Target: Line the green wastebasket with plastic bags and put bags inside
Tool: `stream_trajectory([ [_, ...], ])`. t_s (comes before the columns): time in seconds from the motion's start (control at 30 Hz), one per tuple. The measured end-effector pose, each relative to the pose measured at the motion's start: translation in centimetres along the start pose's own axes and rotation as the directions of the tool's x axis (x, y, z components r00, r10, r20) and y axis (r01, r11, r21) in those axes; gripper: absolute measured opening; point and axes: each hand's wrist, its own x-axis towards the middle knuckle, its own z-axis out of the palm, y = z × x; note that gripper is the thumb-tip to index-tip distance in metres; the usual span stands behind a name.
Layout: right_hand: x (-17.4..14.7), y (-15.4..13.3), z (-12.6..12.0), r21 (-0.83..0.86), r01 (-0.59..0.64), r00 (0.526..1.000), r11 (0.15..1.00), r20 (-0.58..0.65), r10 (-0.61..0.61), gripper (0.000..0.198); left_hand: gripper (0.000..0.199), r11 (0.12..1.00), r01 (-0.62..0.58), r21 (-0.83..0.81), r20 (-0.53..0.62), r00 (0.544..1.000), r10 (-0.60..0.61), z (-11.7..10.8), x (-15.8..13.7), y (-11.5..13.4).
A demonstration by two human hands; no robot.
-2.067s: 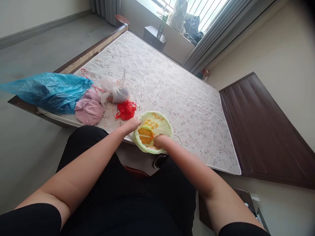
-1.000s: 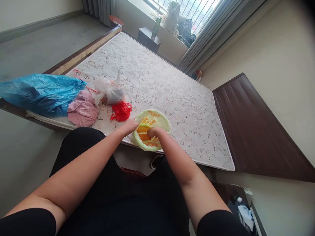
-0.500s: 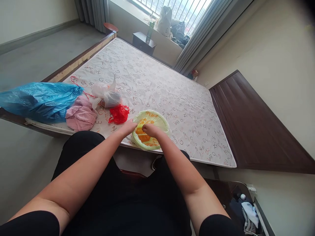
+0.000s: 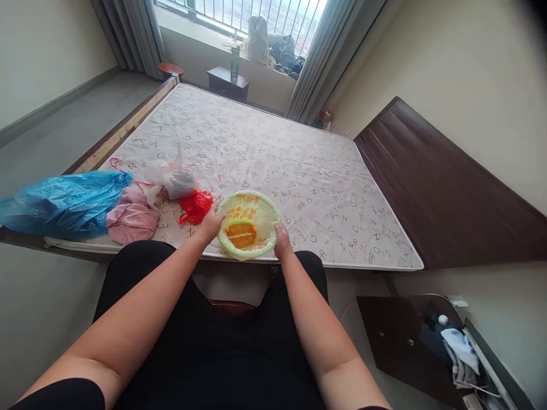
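Note:
In front of me at the mattress edge is a round, bin-like container (image 4: pixel 248 200), lined with a pale yellow-green plastic bag (image 4: pixel 267 219) with orange print. The bag is folded over the rim, and an orange patch shows at the bottom. My left hand (image 4: pixel 211 222) grips the rim on the left, thumb on top. On the right side, my right hand (image 4: pixel 282 241) closes on the rim, its fingers partly hidden behind the wall. A crumpled red plastic bag (image 4: pixel 196 206) lies just beyond my left hand.
Left on the mattress (image 4: pixel 325 176) lie a pink cloth (image 4: pixel 132 219), white plastic bags (image 4: pixel 177 179) and a large blue plastic bag (image 4: pixel 70 199). A dark headboard (image 4: pixel 448 199) stands at the right. A bedside cabinet (image 4: pixel 395 336) with clothes is lower right; another (image 4: pixel 228 84) stands near the window.
My right hand has moved out of the container's inside to its right rim. My left hand still holds the left rim. The view has shifted a little.

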Motion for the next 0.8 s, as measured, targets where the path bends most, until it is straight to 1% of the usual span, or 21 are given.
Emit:
stream_trajectory([
  [0.07, 0.5, 0.3, 0.8, 0.109, -0.002, 1.000, 0.994, 0.014, 0.000, 0.054, 0.064, 0.997, 0.062, -0.039, 0.004, 0.998, -0.062, 0.1, 0.1, 0.0],
  [0.13, 0.9, 0.3, 1.1, 0.127, -0.002, 1.000, 0.992, -0.006, 0.003, 0.048, 0.065, 0.990, 0.113, -0.084, 0.022, 0.994, -0.112, 0.2, 0.2, 0.1],
  [0.3, 1.2, 0.1, 1.0, 0.021, -0.063, 0.998, 0.998, -0.028, 0.064, 0.042, 0.060, 0.989, 0.073, -0.126, 0.014, 0.997, -0.072, 0.4, 0.0, 0.5],
  [0.4, 1.1, 0.2, 1.9, -0.036, -0.043, 0.997, 0.998, -0.061, 0.040, 0.048, 0.057, 0.986, 0.089, -0.142, 0.013, 0.996, -0.088, 0.4, -0.1, 0.7],
  [0.47, 0.9, 0.2, 2.7, -0.059, -0.015, 0.997, 0.998, -0.076, 0.010, 0.054, 0.055, 0.985, 0.102, -0.138, -0.011, 0.994, -0.105, 0.3, -0.1, 1.0],
  [0.53, 0.9, 0.0, 3.3, -0.055, -0.004, 0.997, 0.998, -0.072, 0.000, 0.055, 0.055, 0.985, 0.123, -0.119, -0.036, 0.991, -0.128, 0.2, -0.1, 1.3],
  [0.6, 1.0, -0.5, 3.5, 0.005, -0.024, 0.997, 1.000, -0.067, 0.024, 0.051, 0.055, 0.984, 0.144, -0.102, -0.042, 0.988, -0.149, 0.0, -0.1, 1.5],
  [0.7, 1.5, -1.2, 3.2, 0.143, -0.077, 0.995, 0.987, -0.057, 0.085, 0.040, 0.058, 0.983, 0.150, -0.108, -0.023, 0.988, -0.153, 0.0, -0.4, 1.6],
  [0.8, 1.7, -1.5, 3.0, 0.187, -0.096, 0.994, 0.978, -0.026, 0.102, 0.037, 0.061, 0.983, 0.137, -0.125, -0.008, 0.990, -0.139, 0.0, -0.4, 1.5],
])
